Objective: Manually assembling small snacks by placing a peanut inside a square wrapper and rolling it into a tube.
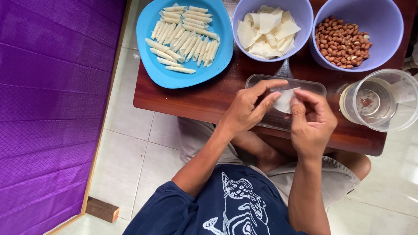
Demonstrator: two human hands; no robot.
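White pastry wrapper point(285, 101) is pinched between both hands above a clear rectangular container point(310, 87), near the front edge of the table point(209, 98). Left hand point(248, 109) is set on the wrapper's left side, thumb and forefinger closed on it, remaining fingers point(272, 84) spread over its top. Right hand point(311, 117) is closed on the wrapper's right edge, fingertips bent inward. Whether anything is inside the wrapper cannot be told.

Dark wooden table is small and crowded. Blue plate point(152, 26) with rolled white pastry sticks point(185, 37) is placed at the back left, its rim hanging over the table's left edge. Lavender bowl of flat wrappers point(267, 28) is set just beside the plate, and a second lavender bowl of peanuts point(346, 41) is just beside that, at the back right. Clear plastic jug point(379, 102) is seated at the right edge, partly overhanging it, near the right hand.

Open room is limited: a bare strip of wood is left between plate and container, left of the left hand. Little gap is seen between right hand and jug. Purple quilted surface point(48, 100) is seen along the left, well apart from the table, with pale floor tiles point(126, 143) between them.
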